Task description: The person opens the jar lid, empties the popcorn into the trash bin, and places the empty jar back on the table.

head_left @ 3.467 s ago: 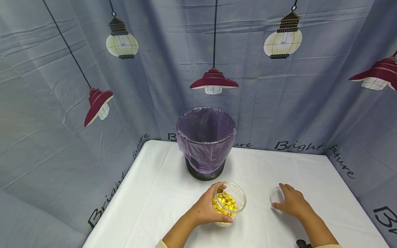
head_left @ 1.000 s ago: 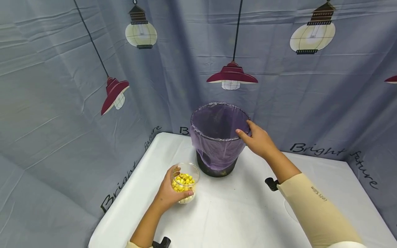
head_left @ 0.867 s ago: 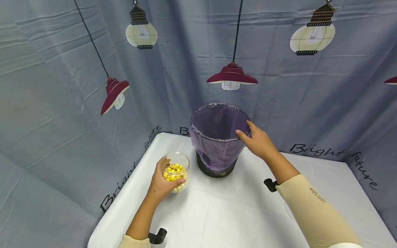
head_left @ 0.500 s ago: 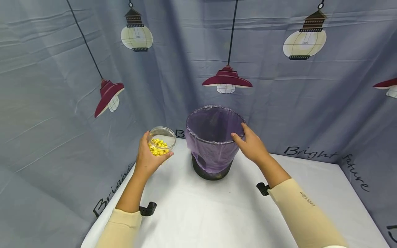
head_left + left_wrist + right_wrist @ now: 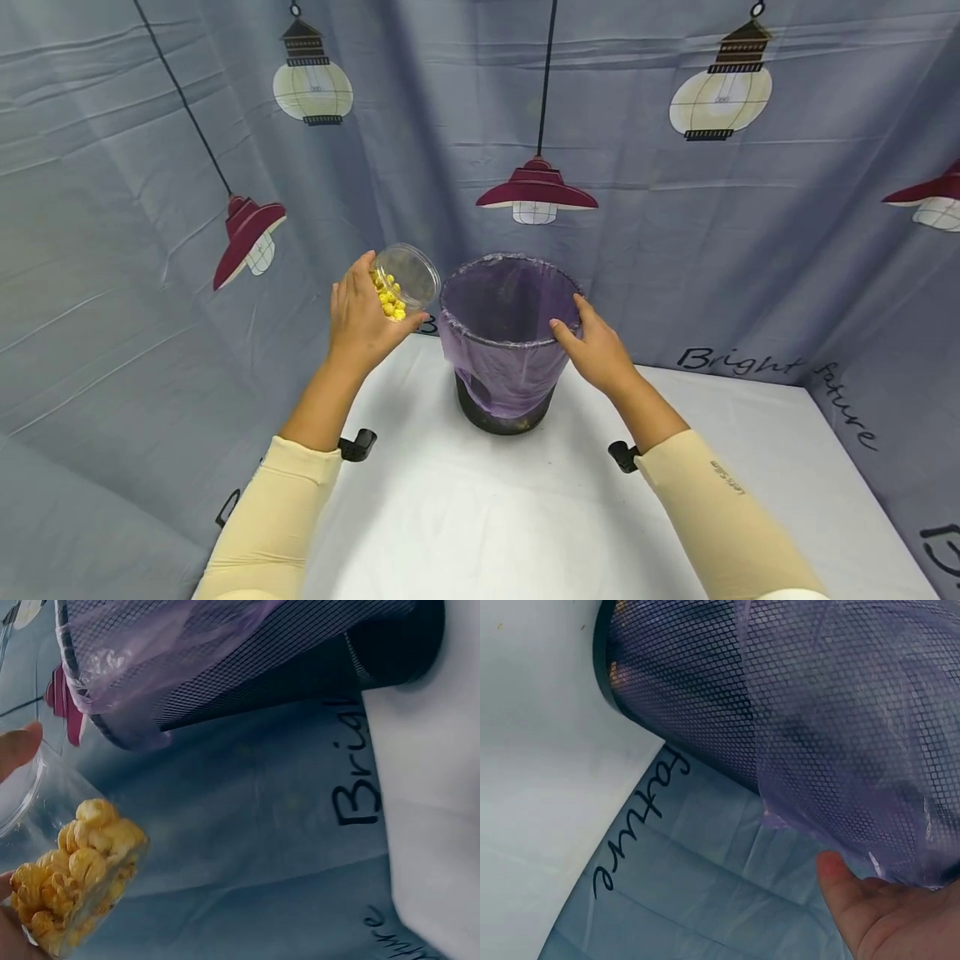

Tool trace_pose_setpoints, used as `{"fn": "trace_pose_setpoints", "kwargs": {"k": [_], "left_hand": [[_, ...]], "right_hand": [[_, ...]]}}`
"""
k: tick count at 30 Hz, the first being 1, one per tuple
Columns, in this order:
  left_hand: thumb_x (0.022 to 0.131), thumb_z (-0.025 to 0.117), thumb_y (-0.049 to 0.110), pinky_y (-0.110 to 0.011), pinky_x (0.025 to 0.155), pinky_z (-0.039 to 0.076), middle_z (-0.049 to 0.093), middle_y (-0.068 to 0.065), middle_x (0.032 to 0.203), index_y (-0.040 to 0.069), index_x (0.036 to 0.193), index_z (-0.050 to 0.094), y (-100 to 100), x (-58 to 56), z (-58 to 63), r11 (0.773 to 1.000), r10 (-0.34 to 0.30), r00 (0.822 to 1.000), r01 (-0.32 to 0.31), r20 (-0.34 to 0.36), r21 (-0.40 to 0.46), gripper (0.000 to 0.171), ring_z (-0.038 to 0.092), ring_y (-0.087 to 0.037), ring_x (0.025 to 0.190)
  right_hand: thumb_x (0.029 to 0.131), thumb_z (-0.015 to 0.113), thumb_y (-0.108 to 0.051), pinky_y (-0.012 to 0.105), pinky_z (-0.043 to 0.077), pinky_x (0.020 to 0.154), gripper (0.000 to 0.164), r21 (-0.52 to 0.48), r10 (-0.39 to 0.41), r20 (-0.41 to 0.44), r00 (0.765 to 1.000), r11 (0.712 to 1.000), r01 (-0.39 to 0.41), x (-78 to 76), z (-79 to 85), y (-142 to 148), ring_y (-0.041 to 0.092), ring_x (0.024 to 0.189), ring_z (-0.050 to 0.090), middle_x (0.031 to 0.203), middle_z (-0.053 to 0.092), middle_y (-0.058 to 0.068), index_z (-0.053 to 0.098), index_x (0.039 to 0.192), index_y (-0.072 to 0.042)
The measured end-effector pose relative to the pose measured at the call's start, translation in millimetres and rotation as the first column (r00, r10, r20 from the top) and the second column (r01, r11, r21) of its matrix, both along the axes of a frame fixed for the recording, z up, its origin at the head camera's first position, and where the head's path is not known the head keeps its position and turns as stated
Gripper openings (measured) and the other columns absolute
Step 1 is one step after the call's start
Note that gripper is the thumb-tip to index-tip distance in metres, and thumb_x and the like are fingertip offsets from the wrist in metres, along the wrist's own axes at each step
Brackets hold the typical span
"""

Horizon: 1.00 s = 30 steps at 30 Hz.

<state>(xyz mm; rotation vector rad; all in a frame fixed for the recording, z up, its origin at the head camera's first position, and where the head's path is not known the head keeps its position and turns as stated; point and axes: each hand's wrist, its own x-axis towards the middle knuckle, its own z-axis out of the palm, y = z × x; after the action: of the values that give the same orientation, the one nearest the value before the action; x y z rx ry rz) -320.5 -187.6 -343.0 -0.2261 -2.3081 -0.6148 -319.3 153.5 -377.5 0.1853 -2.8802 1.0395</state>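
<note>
My left hand [image 5: 363, 321] grips a clear plastic jar [image 5: 414, 275] of yellow popcorn [image 5: 390, 300]. The jar is raised beside the left rim of a mesh waste bin [image 5: 502, 379], its mouth tilted toward the bin. In the left wrist view the popcorn [image 5: 82, 855] still lies inside the jar, toward its bottom. A purple plastic liner [image 5: 840, 712] covers the bin's rim and upper wall. My right hand [image 5: 602, 352] holds the bin's right rim, thumb on the near side; its other fingers are partly hidden.
The bin stands on a white-covered table [image 5: 480, 517], close to its back edge. A grey-blue curtain [image 5: 645, 250] printed with lamps hangs behind and around the table. Dark wrist mounts [image 5: 357, 445] stick out inward from both wrists.
My left hand has lifted the jar from the table up to the bin's left rim and tilted it further. My right hand has left the clear lid on the table and taken the bin's rim.
</note>
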Motion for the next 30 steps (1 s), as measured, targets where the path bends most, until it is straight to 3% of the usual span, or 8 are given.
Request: {"fn": "trace_pose_setpoints", "kwargs": {"k": [3, 7, 13, 16, 22, 30], "left_hand": [[0.053, 0.080, 0.056, -0.060, 0.102, 0.020, 0.037, -0.008, 0.135, 0.015, 0.139, 0.019, 8, -4.9, 10.6, 0.994, -0.001, 1.000, -0.002, -0.023, -0.106, 0.114, 0.034, -0.027, 0.126], [0.055, 0.078, 0.057, -0.062, 0.102, 0.018, 0.035, -0.006, 0.136, 0.016, 0.140, 0.020, 24, -9.1, 20.7, 0.967, -0.010, 1.000, 0.002, -0.029, -0.256, 0.111, 0.031, -0.027, 0.127], [0.058, 0.077, 0.056, -0.065, 0.101, 0.012, 0.031, -0.008, 0.140, 0.020, 0.142, 0.018, 46, -11.3, 26.6, 0.874, 0.011, 1.000, -0.009, 0.000, -0.486, 0.109, 0.026, -0.030, 0.130], [0.059, 0.078, 0.052, -0.067, 0.101, 0.009, 0.029, -0.006, 0.142, 0.026, 0.143, 0.017, 52, -12.1, 29.4, 0.842, 0.013, 1.000, -0.011, 0.000, -0.539, 0.107, 0.021, -0.030, 0.132], [0.060, 0.082, 0.035, -0.070, 0.098, 0.006, 0.023, 0.000, 0.146, 0.037, 0.142, 0.017, 60, -12.6, 37.3, 0.808, 0.017, 1.000, -0.011, 0.006, -0.590, 0.105, 0.004, -0.032, 0.137], [0.064, 0.077, 0.004, -0.063, 0.090, 0.024, 0.020, -0.003, 0.147, 0.041, 0.140, 0.021, 68, -9.9, 43.4, 0.744, -0.018, 1.000, 0.014, 0.001, -0.668, 0.102, -0.007, -0.036, 0.135]], "right_hand": [[0.080, 0.030, -0.074, 0.060, 0.021, 0.102, 0.084, -0.011, -0.007, 0.009, 1.000, 1.000, 0.007, 0.1, -1.7, -2, 0.031, 0.136, 0.018, 0.151, 0.015, 0.004, 0.003, 0.146, -0.029], [0.080, 0.030, -0.074, 0.060, 0.022, 0.102, 0.084, -0.023, -0.015, 0.007, 1.000, 1.000, 0.016, 1.4, -3.4, -2, 0.031, 0.136, 0.019, 0.151, 0.015, 0.004, 0.003, 0.145, -0.030], [0.079, 0.029, -0.075, 0.060, 0.023, 0.101, 0.083, -0.029, -0.024, 0.005, 1.000, 0.999, 0.024, 3.6, -5.9, -1, 0.031, 0.135, 0.020, 0.150, 0.017, 0.004, 0.003, 0.145, -0.032], [0.078, 0.029, -0.076, 0.061, 0.023, 0.101, 0.083, -0.037, -0.026, 0.013, 1.000, 0.999, 0.027, 4.7, -6.8, -1, 0.031, 0.135, 0.020, 0.150, 0.017, 0.004, 0.003, 0.145, -0.034], [0.078, 0.029, -0.076, 0.060, 0.023, 0.101, 0.082, -0.057, -0.029, 0.013, 0.999, 0.998, 0.030, 6.8, -6.3, -1, 0.030, 0.136, 0.020, 0.150, 0.016, 0.002, 0.004, 0.144, -0.035], [0.079, 0.029, -0.076, 0.060, 0.023, 0.101, 0.083, -0.066, -0.027, 0.008, 1.000, 0.997, 0.028, 8.8, -3.6, -2, 0.030, 0.136, 0.019, 0.150, 0.016, 0.003, 0.005, 0.145, -0.033]]}}
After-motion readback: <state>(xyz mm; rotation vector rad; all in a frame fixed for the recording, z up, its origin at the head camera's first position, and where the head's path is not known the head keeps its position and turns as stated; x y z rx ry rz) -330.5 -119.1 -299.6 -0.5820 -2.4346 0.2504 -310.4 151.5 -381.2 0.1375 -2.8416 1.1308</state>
